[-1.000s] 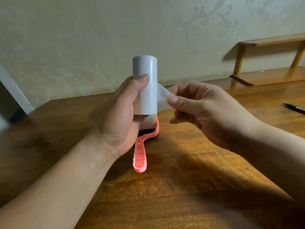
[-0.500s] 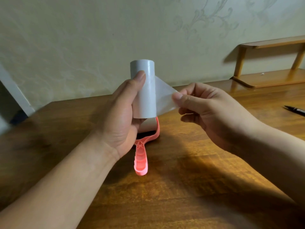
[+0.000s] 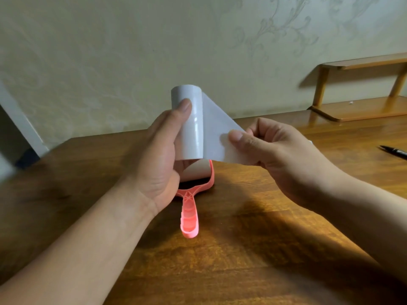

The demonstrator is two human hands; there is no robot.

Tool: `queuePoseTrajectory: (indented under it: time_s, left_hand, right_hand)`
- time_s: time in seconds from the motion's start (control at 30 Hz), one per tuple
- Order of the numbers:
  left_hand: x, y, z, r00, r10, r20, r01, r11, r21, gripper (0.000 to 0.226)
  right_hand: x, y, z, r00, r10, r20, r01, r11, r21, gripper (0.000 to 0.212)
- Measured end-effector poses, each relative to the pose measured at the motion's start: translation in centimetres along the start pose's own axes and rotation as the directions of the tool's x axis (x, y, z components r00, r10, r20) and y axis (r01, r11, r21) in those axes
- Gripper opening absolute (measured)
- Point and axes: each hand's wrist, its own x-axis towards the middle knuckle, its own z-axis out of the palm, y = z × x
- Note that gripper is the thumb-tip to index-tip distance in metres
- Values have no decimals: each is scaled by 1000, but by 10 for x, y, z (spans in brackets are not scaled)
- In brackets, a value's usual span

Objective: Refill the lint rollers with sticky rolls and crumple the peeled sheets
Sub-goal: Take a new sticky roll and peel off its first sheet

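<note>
Head view: left hand point(image 3: 160, 164) grips upright roll point(image 3: 189, 126) above the pink roller point(image 3: 189, 216), right hand point(image 3: 271, 155) pinching the sheet point(image 3: 215, 137) peeled rightward from the roll.

Sticky roll point(image 3: 190, 126): pale grey paper, smooth, faint sheen. Peeled sheet point(image 3: 214, 137): thin, translucent white, matt. Lint roller point(image 3: 189, 216): coral-pink moulded plastic, glossy, ribbed handle. Table point(image 3: 242, 260): brown wood, polished, visible grain. Shelf point(image 3: 361, 106): lacquered light wood. Pen point(image 3: 394, 151): black, glossy.
</note>
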Motion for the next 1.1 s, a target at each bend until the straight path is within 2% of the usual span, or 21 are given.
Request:
queuePoseTrajectory:
  time_s: [0.1, 0.23, 0.37, 0.5, 0.57, 0.63, 0.73, 0.9, 0.97, 1.1]
  left_hand:
    - [2, 1, -1, 999, -29, 38, 31, 998, -56, 42]
    - [1, 1, -1, 1000, -26, 1, 26, 997, -67, 41]
    - [1, 3, 0, 1000, -16, -10, 17, 999, 33, 70]
    - [2, 4, -4, 1000, -1, -23, 2, 998, 56, 64]
    - [2, 4, -6, 1000, -16, -11, 16, 998, 64, 59]
    - [3, 5, -7, 999, -38, 31, 37, 999, 40, 50]
    - [4, 5, -7, 995, -83, 52, 85, 995, -51, 44]
    - [6, 6, -9, 999, -54, -6, 54, 998, -13, 63]
    - [6, 6, -10, 999, -40, -20, 40, 999, -1, 64]
    - [8, 7, -16, 996, -85, 21, 87, 990, -113, 37]
  right_hand:
    - [1, 1, -3, 1000, -10, 3, 10, 1000, 4, 28]
    - [2, 3, -4, 999, -13, 35, 12, 999, 37, 28]
    - [8, 7, -10, 998, -27, 62, 21, 995, 93, 28]
    - [10, 7, -14, 980, 14, 199, -44, 988, 146, 31]
    - [9, 9, -15, 973, 0, 229, -18, 997, 76, 10]
    - [9, 13, -15, 982, -17, 186, 20, 1000, -17, 23]
    - [10, 14, -14, 993, -45, 111, 48, 998, -29, 30]
    - [12, 12, -18, 999, -39, 18, 40, 997, -60, 36]
    - [12, 9, -19, 999, -43, -20, 42, 997, -60, 41]
    - [11, 6, -22, 989, -71, -128, 67, 997, -38, 38]
